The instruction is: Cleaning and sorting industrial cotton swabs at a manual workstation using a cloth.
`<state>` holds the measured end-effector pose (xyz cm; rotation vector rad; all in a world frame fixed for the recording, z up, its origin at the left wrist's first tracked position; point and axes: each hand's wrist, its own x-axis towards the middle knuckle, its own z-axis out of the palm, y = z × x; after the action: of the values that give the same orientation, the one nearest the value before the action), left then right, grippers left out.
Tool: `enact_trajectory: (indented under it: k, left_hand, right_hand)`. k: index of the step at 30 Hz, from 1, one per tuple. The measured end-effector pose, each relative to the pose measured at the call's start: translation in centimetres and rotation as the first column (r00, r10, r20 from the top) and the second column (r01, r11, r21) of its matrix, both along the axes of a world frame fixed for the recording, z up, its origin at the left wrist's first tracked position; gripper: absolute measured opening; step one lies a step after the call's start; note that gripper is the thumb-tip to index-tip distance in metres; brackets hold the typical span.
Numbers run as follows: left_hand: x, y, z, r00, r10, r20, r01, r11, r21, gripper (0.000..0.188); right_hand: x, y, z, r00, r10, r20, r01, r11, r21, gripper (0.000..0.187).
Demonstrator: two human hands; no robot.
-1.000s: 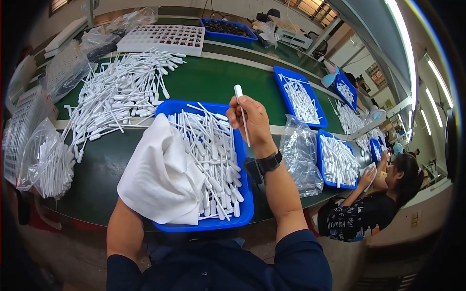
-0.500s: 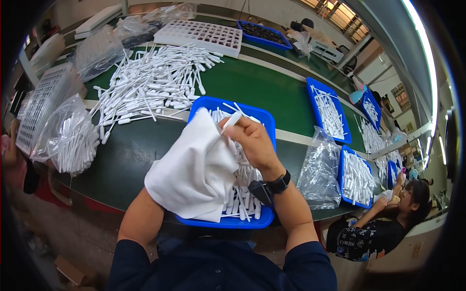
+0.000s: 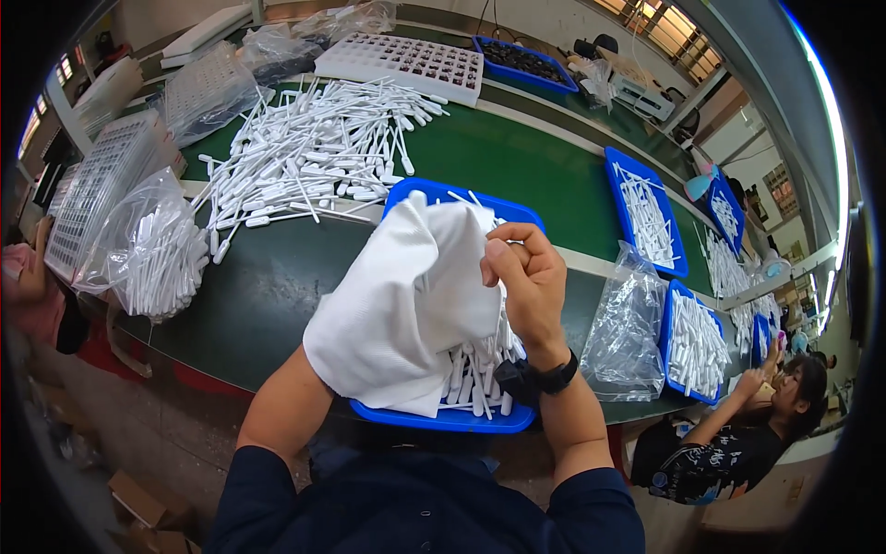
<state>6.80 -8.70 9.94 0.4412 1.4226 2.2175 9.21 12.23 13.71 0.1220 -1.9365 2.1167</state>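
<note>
A white cloth point(image 3: 388, 314) is draped over my left hand, whose forearm point(image 3: 291, 397) shows below it; the fingers are hidden. My right hand point(image 3: 528, 282) is closed at the cloth's right edge, thumb and fingers curled together. Whatever it may pinch does not show. Both hands are above a blue tray point(image 3: 443, 421) holding white plastic sticks with thick bulb-like ends point(image 3: 475, 374). The cloth hides much of the tray's left side.
A large pile of similar sticks point(image 3: 309, 152) lies beyond the tray. A bag of sticks point(image 3: 161, 263) stands left. To the right are a clear plastic bag point(image 3: 628, 323) and filled blue trays point(image 3: 666, 346). A co-worker point(image 3: 738, 434) sits at far right.
The cloth's upper part has spread rightward toward my right hand. The stick end that my right fingers pinched is out of sight. The whole view has shifted slightly.
</note>
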Motion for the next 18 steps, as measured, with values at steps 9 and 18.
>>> enact_trajectory:
  k: [9,18]
  left_hand:
    - [1.9,-1.5,0.2,0.830,-0.002,-0.558,-0.282,0.861,-0.422,0.067]
    - [3.1,4.4,8.3,0.972,-0.131,0.197,0.116,0.990,0.085,0.074]
  right_hand:
    - [0.5,-1.8,0.1,0.934,0.222,0.281,-0.338,0.807,0.484,0.021]
    - [1.1,6.8,0.0,0.890,0.249,0.381,-0.246,0.967,-0.057,0.026]
